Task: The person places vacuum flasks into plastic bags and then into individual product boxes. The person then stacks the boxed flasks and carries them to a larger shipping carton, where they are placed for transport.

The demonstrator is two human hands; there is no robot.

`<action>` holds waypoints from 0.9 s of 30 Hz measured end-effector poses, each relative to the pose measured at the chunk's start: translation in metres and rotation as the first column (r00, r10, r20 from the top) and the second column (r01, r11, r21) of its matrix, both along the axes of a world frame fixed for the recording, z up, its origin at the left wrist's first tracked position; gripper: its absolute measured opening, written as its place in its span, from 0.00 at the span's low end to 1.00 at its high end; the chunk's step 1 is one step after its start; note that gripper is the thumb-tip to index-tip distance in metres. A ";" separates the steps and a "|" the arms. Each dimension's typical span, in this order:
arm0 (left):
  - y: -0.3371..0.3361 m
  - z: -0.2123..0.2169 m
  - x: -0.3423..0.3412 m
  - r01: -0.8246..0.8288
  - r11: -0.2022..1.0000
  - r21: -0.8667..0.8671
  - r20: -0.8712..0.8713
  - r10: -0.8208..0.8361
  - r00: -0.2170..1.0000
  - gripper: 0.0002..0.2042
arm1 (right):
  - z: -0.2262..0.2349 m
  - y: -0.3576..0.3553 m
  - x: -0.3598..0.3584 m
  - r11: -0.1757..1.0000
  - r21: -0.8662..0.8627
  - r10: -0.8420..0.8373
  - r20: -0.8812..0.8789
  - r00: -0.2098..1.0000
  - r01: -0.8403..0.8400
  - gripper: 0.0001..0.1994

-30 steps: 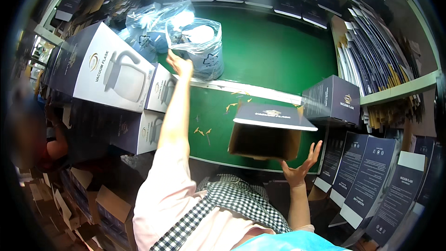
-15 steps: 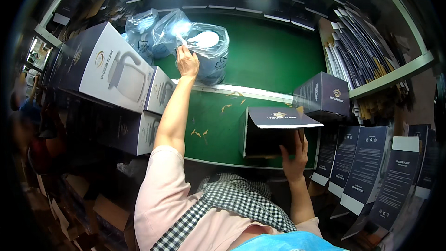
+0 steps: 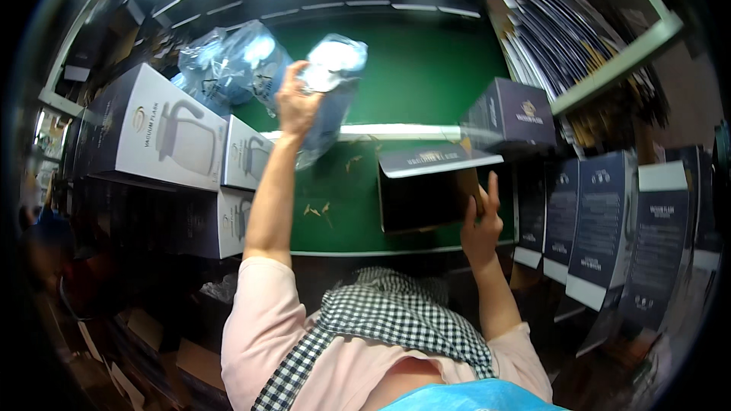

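Note:
My left hand (image 3: pixel 298 103) is closed on the top of a jug (image 3: pixel 335 68) in a clear plastic bag, near its white lid. The jug tilts over the green bench, its bagged lower part hanging toward me and blurred. My right hand (image 3: pixel 482 224) grips the right side flap of a dark open box (image 3: pixel 420 205), forefinger stretched up along its edge. The box lies on its side, its dark opening toward me and its top flap (image 3: pixel 438 160) sticking out. Other bagged jugs (image 3: pixel 247 61) stand at the back left.
Printed boxes with a jug picture (image 3: pixel 171 133) are stacked at left. A closed dark box (image 3: pixel 514 114) sits behind the open one. Flattened cartons (image 3: pixel 560 46) fill a rack at right, with upright dark boxes (image 3: pixel 598 221) below. A pale strip (image 3: pixel 403 132) crosses the green bench (image 3: pixel 411 76).
My left hand has lifted and tilted the bagged jug away from the others. My right hand has shifted along the open box's right side, its fingers now closed on the flap.

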State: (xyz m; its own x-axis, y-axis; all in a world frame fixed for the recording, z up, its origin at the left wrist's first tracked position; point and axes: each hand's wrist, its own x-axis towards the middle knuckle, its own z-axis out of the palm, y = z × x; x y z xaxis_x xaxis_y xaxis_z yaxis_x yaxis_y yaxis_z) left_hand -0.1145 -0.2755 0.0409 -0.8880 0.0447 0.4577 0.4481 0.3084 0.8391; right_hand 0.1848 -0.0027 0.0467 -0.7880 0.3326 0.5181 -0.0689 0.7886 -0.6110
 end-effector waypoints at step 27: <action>0.094 0.066 0.256 -0.179 0.711 -0.680 -0.378 -0.131 0.916 0.19 | -0.017 0.022 0.027 0.965 0.058 0.251 0.077 0.965 -0.256 0.34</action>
State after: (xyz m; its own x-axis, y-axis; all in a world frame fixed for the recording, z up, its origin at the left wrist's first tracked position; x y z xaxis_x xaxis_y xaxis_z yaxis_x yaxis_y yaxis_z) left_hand 0.1410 -0.1819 0.1074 -0.6576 0.4645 0.5931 0.6560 0.7401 0.1477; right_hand 0.2115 0.0196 0.0295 -0.8762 0.0838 0.4745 -0.2321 0.7896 -0.5681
